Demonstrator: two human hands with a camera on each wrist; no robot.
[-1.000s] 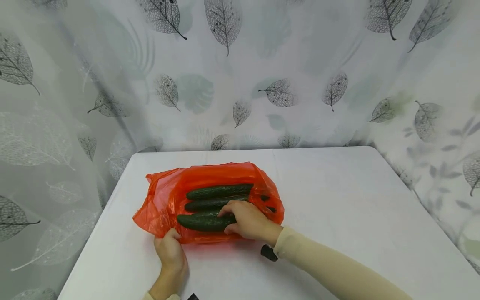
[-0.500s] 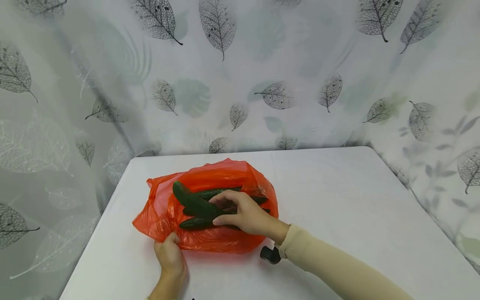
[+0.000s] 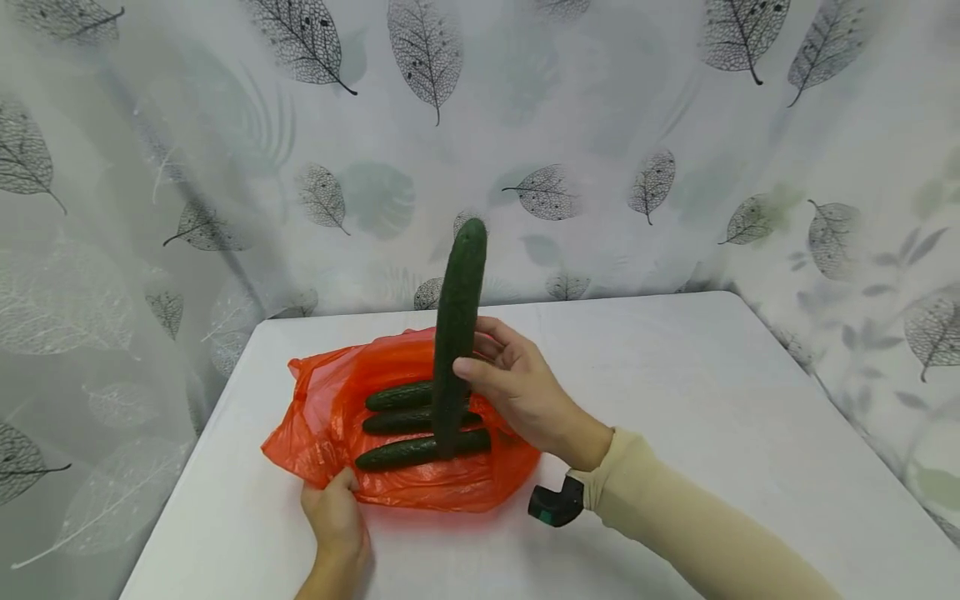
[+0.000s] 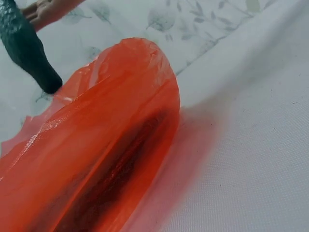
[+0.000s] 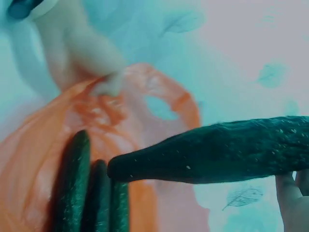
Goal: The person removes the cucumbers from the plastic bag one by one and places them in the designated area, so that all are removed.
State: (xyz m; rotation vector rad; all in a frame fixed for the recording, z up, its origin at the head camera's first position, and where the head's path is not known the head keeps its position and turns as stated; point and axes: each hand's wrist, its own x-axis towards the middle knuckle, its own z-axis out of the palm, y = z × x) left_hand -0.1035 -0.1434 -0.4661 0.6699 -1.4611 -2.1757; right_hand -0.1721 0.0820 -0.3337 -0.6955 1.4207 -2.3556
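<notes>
My right hand (image 3: 501,377) grips a long dark green cucumber (image 3: 454,329), held upright above an orange plastic bag (image 3: 330,417) on the white table (image 3: 675,417). In the right wrist view the held cucumber (image 5: 217,152) runs across the picture, with my fingers (image 5: 288,193) at its right end. Three more cucumbers (image 3: 420,421) lie side by side in the open bag, also seen as cucumbers (image 5: 89,193) from the right wrist. My left hand (image 3: 330,504) pinches the bag's near edge against the table. The left wrist view shows the bag (image 4: 96,150) bulging, the lifted cucumber's tip (image 4: 29,53) above it.
A leaf-printed curtain (image 3: 562,142) hangs behind and around the table. The table's far edge meets it just past the bag. A black wrist device (image 3: 553,504) sits on my right forearm. Bare tabletop stretches to the right of the bag.
My right hand has lifted one cucumber out of the bag and swung it from lying flat to upright. The left hand keeps holding the bag's edge.
</notes>
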